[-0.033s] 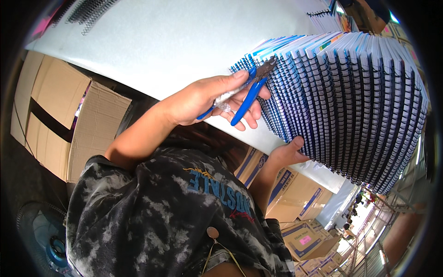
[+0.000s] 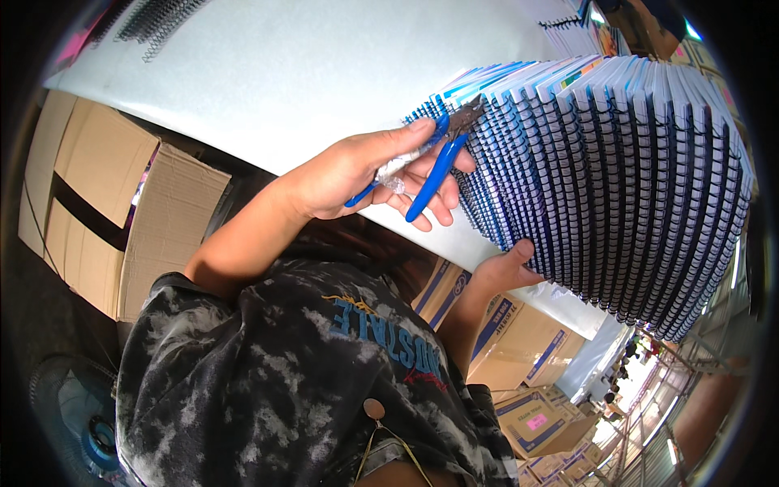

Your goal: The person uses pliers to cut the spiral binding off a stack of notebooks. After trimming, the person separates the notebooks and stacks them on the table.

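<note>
My left hand (image 2: 365, 166) is palm up around a pair of cutting pliers (image 2: 439, 178). Their handles are blue and spread apart, one of them wrapped in clear plastic. The dark jaws lie against the coil ends at the far-left part of a long row of spiral-bound books (image 2: 600, 195). These books are packed side by side, their black coils facing me and their white page edges on top. At the near-left edge of the row, my right hand (image 2: 507, 269) grips the books, thumb against the coils; its other fingers are mostly hidden.
A pale table (image 2: 300, 73) spreads under the books. Loose black coils (image 2: 162, 23) lie at its far left. More bound books (image 2: 568, 36) stand at the far right. An open cardboard box (image 2: 170, 219) is at left, a fan (image 2: 97, 438) at lower left, and stacked cartons (image 2: 527, 341) at lower right.
The pliers' jaws have shifted very slightly to the left and away from me. The right hand and the books have not visibly moved.
</note>
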### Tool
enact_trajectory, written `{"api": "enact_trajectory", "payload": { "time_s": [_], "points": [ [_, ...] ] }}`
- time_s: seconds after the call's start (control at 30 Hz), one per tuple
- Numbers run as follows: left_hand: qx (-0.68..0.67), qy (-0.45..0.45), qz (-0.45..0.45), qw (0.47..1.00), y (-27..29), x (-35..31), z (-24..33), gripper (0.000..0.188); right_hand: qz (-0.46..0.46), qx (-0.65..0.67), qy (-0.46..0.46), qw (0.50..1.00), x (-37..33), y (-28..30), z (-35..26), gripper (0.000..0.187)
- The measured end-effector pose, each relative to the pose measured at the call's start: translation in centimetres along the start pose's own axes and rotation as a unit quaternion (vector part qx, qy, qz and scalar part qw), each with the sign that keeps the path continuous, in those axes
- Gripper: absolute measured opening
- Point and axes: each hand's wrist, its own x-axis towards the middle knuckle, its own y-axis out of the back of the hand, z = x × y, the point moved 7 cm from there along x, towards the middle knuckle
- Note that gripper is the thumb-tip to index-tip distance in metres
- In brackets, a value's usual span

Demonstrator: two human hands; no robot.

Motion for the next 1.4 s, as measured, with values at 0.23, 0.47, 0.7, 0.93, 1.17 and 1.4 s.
{"api": "enact_trajectory", "payload": {
  "time_s": [0.23, 0.47, 0.7, 0.93, 1.17, 1.4],
  "points": [
    [0.598, -0.165, 0.257, 0.741, 0.5, -1.1, 3.1, 0.050, -0.001, -0.044, 0.007, 0.999, -0.2, 0.2, -0.1, 0.083],
    [-0.091, 0.029, 0.001, 0.995, 0.1, -0.1, -0.7, 0.062, -0.013, -0.045, 0.012, 0.999, 0.1, 0.2, -0.1, 0.089],
    [0.522, -0.086, 0.230, 0.817, 0.8, -1.2, 1.7, 0.051, -0.005, -0.049, 0.032, 0.998, 0.0, 0.8, -0.3, 0.083],
    [-0.084, 0.035, 0.002, 0.996, 0.6, -0.4, -1.2, 0.060, -0.047, -0.009, -0.011, 0.999, 0.4, -0.3, 0.2, 0.080],
    [0.562, -0.032, 0.242, 0.790, 1.2, -1.5, 2.0, 0.049, -0.046, -0.008, -0.008, 0.999, 0.3, -0.2, 0.4, 0.082],
    [-0.026, 0.060, 0.059, 0.996, 1.6, -0.9, -1.6, 0.064, -0.057, 0.002, -0.021, 0.998, 0.7, -0.8, -0.6, 0.085]
  ]
}}
